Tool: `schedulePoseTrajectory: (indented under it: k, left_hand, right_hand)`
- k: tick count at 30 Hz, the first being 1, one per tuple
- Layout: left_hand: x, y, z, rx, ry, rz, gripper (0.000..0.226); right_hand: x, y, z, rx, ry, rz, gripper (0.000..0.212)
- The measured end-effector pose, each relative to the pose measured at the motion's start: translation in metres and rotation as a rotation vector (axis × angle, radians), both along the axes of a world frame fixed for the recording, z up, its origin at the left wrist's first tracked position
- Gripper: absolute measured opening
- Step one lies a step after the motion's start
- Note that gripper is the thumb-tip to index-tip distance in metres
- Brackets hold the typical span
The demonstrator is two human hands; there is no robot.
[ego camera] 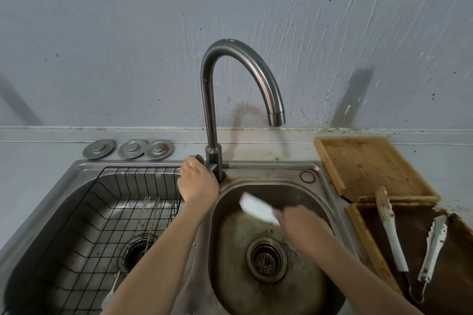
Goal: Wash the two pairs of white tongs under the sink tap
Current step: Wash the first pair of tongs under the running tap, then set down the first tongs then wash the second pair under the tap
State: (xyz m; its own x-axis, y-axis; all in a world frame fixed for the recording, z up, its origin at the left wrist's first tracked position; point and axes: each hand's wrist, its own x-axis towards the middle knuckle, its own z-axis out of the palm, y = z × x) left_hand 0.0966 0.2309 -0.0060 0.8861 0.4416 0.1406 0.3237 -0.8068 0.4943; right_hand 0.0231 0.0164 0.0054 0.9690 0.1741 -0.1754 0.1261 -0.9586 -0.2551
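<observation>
My right hand (304,227) holds a pair of white tongs (257,208) over the round right sink basin (230,250), below and left of the tap spout (276,116). The tongs look blurred. No water shows from the spout. My left hand (198,181) is closed on the tap handle at the base of the curved steel tap (212,135). A second pair of tongs (409,245), white and smeared with brown dirt, lies spread open on the dark wooden tray (371,250) right of the sink.
The left basin holds a black wire rack (107,212) with a fork and thin utensils. Three metal drain covers (130,148) sit on the counter behind it. A wooden board (368,163) lies at the back right. The drain strainer (266,259) is in the right basin.
</observation>
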Motion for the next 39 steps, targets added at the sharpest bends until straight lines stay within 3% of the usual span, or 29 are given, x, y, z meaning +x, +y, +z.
schedulePoseTrajectory:
  k: [2,5,8,10,13,16,18,20,22,25,28,36,39]
  left_hand:
    - [-0.002,0.0,0.0,0.006,0.013,-0.005,0.035]
    - [-0.002,0.0,0.001,0.014,0.029,-0.003,0.038]
    - [-0.001,-0.003,0.002,-0.022,0.009,-0.01,0.038]
    - [-0.005,0.0,0.002,-0.109,-0.05,-0.025,0.033]
    - [-0.013,0.002,-0.001,-0.302,-0.137,-0.04,0.032]
    - [-0.021,-0.013,-0.001,-0.494,-0.187,0.059,0.064]
    - [-0.03,-0.036,0.005,-0.479,-0.324,0.118,0.074]
    - [-0.04,-0.066,0.006,-0.405,-0.542,0.087,0.065]
    - [-0.043,-0.096,0.002,-0.343,-0.629,-0.142,0.053]
    - [-0.028,-0.134,-0.003,-0.206,-0.308,-0.688,0.032]
    - [0.002,-0.174,-0.002,-0.041,-0.038,-0.986,0.038]
    - [0.047,-0.23,-0.012,0.359,0.135,-1.194,0.059]
    - [0.047,-0.232,-0.019,0.333,0.222,-1.147,0.063]
  right_hand:
    - [-0.003,-0.002,-0.009,-0.257,0.153,0.061,0.029]
    - [0.0,-0.003,-0.017,-0.231,0.027,0.022,0.03]
    - [0.006,-0.005,-0.019,-0.324,0.215,-0.042,0.031]
    - [0.007,-0.009,-0.022,-0.328,0.23,0.024,0.034]
    - [0.012,-0.02,-0.016,-0.153,0.166,-0.011,0.036]
    - [0.02,-0.044,-0.001,0.032,0.165,-0.195,0.058]
    - [0.029,-0.069,0.008,0.207,0.091,-0.329,0.06]
    - [0.038,-0.097,0.016,0.261,-0.04,-0.425,0.058]
    - [0.048,-0.124,0.02,0.292,-0.152,-0.5,0.055]
    - [0.06,-0.152,0.022,0.283,-0.197,-0.588,0.051]
    - [0.074,-0.17,0.023,0.162,-0.186,-0.581,0.043]
    - [0.107,-0.175,0.018,-0.208,-0.16,-0.555,0.045]
    - [0.12,-0.168,0.01,-0.224,-0.136,-0.556,0.047]
